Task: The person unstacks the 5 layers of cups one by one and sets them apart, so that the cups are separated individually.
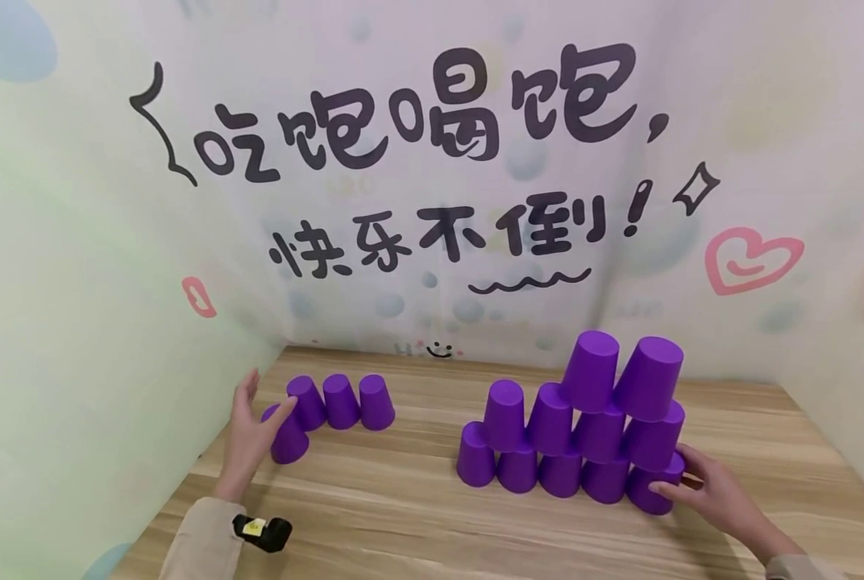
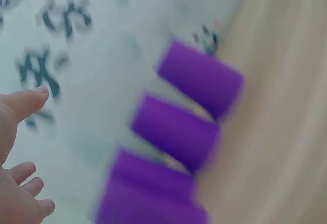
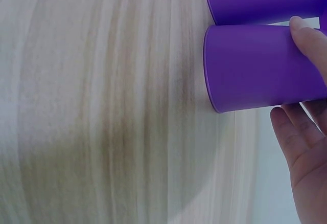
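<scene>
While a person works from the near edge, a pale wood-grain desk [image 1: 403, 515] fills the lower part of the head view, boxed in on three sides by pastel walls. The back wall [image 1: 432, 242] carries large black Chinese lettering, a pink heart and a small smiley face.

On the desk's left sit four upside-down purple cups. Three stand in a row [image 1: 341, 400], and a fourth cup [image 1: 287, 439] is just in front of them. The left hand [image 1: 247, 435] touches that fourth cup with thumb and palm, fingers straight and spread wide rather than closed around it. A dark device sits on the beige sleeve [image 1: 207, 544] at that wrist.

On the right rises a cup pyramid [image 1: 577, 427], its upper cups tilted and leaning. The right hand [image 1: 708, 487] grips the bottom-right cup [image 1: 650, 491] at the pyramid's base, thumb over it and fingers beneath. The right wrist view shows that cup resting on the desk.
</scene>
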A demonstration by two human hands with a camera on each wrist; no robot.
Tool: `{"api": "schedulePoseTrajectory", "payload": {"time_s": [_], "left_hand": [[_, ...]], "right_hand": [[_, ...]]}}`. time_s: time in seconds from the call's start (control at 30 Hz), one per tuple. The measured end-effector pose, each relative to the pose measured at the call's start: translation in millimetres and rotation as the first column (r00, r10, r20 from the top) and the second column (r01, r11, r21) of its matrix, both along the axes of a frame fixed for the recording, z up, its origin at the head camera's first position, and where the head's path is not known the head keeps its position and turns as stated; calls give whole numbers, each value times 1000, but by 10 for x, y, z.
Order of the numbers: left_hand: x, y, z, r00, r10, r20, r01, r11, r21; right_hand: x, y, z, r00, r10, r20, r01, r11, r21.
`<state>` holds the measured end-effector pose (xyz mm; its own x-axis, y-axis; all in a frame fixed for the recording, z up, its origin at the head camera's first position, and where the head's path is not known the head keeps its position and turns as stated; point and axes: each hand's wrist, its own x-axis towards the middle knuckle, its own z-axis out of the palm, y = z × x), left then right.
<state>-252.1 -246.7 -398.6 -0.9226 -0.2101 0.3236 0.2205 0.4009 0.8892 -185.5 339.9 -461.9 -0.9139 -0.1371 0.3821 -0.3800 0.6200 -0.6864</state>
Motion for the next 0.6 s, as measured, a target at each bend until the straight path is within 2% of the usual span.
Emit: {"api": "schedulePoseTrajectory", "payload": {"time_s": [0.1,0.2,0.33,0.5,0.53,0.6], "left_hand": [[15,251,264,993,-87,-86,87,996,-1],[18,584,442,966,-202,-159,203,979,-10],[61,1099,633,909,-363,-206,368,930,-16],[226,1727,954,847,-504,-172,505,862,-42],[235,1836,989,832,-526,-176,525,849,-53],[174,2044,981,794,-573,-202,569,818,-83]], "right_hand": [[-2,-2,3,1000,-9,4,9,1000,4],[-6,-8,20,1000,-13,6,13,1000,12],[-11,-17,34,1000,-24,10,24,1000,18],[-14,-3,22,1000,-13,15,13,1000,4],[-12,-1,21,1000,-6,14,6,1000,-1],[-5,3,22,1000,-1,14,1,1000,-9]]}}
